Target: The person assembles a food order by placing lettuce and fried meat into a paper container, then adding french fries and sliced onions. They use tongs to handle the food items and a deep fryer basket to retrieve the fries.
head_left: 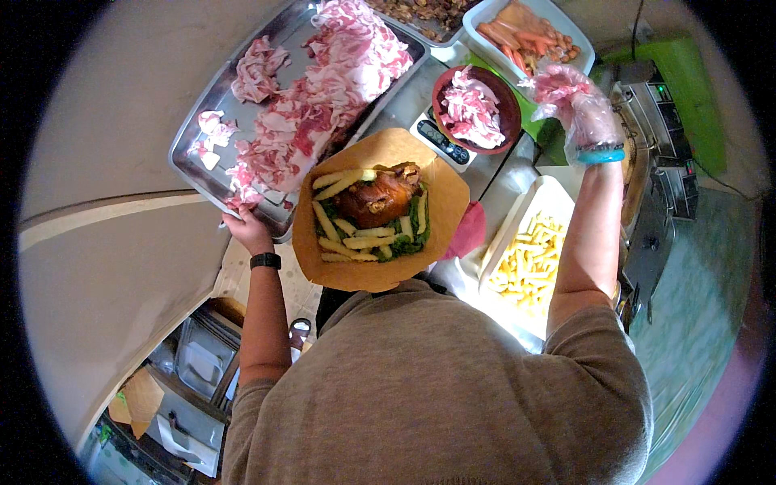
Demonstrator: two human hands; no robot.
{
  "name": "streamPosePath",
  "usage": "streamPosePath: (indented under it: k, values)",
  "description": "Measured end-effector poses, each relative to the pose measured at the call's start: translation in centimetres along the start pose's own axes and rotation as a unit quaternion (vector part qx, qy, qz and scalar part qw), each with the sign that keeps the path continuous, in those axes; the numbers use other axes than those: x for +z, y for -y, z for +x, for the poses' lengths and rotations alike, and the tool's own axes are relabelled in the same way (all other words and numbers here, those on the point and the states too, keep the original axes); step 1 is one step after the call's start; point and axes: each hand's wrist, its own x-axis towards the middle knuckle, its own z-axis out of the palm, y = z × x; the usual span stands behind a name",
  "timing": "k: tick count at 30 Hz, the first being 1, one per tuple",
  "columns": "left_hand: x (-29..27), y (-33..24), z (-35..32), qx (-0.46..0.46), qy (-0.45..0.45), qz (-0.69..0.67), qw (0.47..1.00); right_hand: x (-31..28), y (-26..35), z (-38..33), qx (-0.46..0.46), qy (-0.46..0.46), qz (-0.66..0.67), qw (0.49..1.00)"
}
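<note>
Left hand [246, 226] is gripping the near edge of the metal tray [212, 89] of sliced raw meat [323, 97]. Gloved right hand [578, 101] is hanging loosely open, holding nothing, just beside the red bowl [508, 97] of meat sitting on the scale [440, 139]. Paper box [388, 275] with roast, fries and greens is sitting between the arms, white tray of fries [533, 234] to its right.

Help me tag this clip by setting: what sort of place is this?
Likely a food stall or small commercial kitchen: a steel tray heaped with sliced raw meat, a scale bearing a bowl of meat, and the gloved right hand above a tub of fries.
</note>
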Motion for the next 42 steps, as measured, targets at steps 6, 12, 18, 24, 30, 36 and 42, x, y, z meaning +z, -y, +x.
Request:
streamPosePath:
  k: [6,12,18,24,30,36,42]
  values:
    - [-0.6,-0.7,-0.9,0.044,-0.038,0.07,0.996,4.8,1.6,4.5,-0.061,0.1,-0.03,0.993]
    - [-0.6,-2.6,-1.1,0.04,-0.066,0.095,0.992,16.5,5.6,10.1,-0.242,0.141,-0.09,0.956]
    - [-0.6,-3.7,-1.1,-0.026,-0.045,0.077,0.996,27.8,-2.1,15.9,-0.161,0.321,-0.511,0.781]
    - [-0.2,-4.1,-0.9,-0.042,-0.05,0.066,0.996,28.2,-3.3,22.8,-0.236,0.2,-0.712,0.63]
    - [-0.6,-4.2,-1.2,-0.048,-0.061,0.017,0.997,31.7,-6.5,27.8,-0.025,0.09,-0.718,0.69]
    - [-0.5,-3.2,-0.9,-0.031,-0.053,0.064,0.996,31.8,-14.1,33.8,-0.065,0.248,-0.788,0.56]
    - [-0.1,-2.3,-1.1,-0.026,-0.063,0.063,0.996,31.4,-14.4,27.7,-0.218,0.493,-0.618,0.572]
